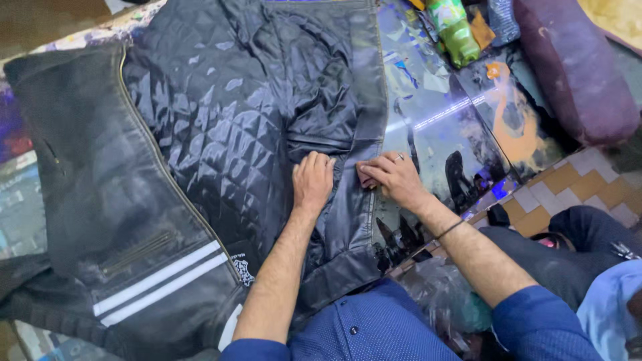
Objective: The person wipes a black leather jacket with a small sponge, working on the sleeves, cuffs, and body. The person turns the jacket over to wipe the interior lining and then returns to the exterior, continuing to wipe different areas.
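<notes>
While the black leather jacket (200, 154) lies spread open, lining up, across the glossy patterned tabletop (455, 127), both hands work at its front edge. Left hand (312, 182) rests palm-down on the quilted lining (227, 127) just inside the jacket's front panel, fingers together and flat, pinning the cloth. Right hand (396, 177), ring on one finger and a thin band at the wrist, sits just beside the jacket's edge, fingers pinched on a small reddish-brown piece (367, 179) pressed against the leather; what the piece is I cannot tell. Lining looks satin-smooth, diamond-stitched, shiny and likely slippery; outer shell is matte leather, thick and supple, with two white stripes (160, 281) and a zip pocket (137, 253) on the side farthest from the right hand. Judging by bulk, the jacket is heavy and floppy, best gripped at the firm leather edge or hem, not the slick lining. Beyond the jacket's far edge lie a green packet (453, 30) and a purple cushion (575, 67). Blue shirt sleeves are rolled up.
</notes>
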Demonstrator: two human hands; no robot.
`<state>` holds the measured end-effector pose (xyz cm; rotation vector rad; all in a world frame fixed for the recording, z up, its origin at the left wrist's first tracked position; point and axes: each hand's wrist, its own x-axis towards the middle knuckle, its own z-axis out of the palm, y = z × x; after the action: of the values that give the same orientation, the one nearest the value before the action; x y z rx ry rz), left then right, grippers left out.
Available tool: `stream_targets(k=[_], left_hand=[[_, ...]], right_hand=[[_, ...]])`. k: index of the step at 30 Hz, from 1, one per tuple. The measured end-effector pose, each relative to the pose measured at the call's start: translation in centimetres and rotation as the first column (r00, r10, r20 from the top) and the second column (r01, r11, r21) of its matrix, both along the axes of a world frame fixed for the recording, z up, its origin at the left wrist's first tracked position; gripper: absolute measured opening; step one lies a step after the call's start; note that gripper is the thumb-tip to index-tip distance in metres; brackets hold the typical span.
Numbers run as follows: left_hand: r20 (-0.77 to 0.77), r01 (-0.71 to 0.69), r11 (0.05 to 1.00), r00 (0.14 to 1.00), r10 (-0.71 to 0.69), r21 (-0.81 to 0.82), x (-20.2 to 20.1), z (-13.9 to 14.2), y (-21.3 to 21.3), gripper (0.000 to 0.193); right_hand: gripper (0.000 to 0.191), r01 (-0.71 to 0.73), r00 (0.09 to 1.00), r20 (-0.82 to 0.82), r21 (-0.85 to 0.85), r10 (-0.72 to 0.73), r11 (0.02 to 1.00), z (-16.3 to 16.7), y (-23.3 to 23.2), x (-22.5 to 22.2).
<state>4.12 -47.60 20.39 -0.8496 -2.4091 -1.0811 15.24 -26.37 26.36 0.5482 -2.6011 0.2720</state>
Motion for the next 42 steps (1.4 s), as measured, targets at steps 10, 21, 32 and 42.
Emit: stream_targets(k=[10, 21, 32, 42], left_hand=[[0.077, 0.013, 0.977, 0.997, -0.030, 0.212, -0.4, 0.2, -1.1, 0.018], [0.233, -0.028, 0.992, 0.972, 0.000, 0.120, 2.4, 4.4, -2.6, 0.029], [0.171, -0.064, 0.988, 0.981, 0.087, -0.139, 5.5, 2.7, -5.3, 0.014], [0.099, -0.034, 0.998, 0.994, 0.039, -0.052, 5.7, 0.9, -5.7, 0.013]], right_hand=[[0.030, -0.038, 0.999, 0.023, 0.027, 0.037, 0.999, 2.4, -0.8, -4.1], [0.036, 0.319, 0.937, 0.109, 0.122, -0.332, 0.940, 3.1, -0.1, -1.5], [0.053, 0.237, 0.969, 0.083, -0.028, -0.234, 0.971, 1.8, -0.4, 0.0], [0.044, 0.183, 0.981, -0.042, -0.112, -0.188, 0.977, 4.5, -0.6, -5.2]])
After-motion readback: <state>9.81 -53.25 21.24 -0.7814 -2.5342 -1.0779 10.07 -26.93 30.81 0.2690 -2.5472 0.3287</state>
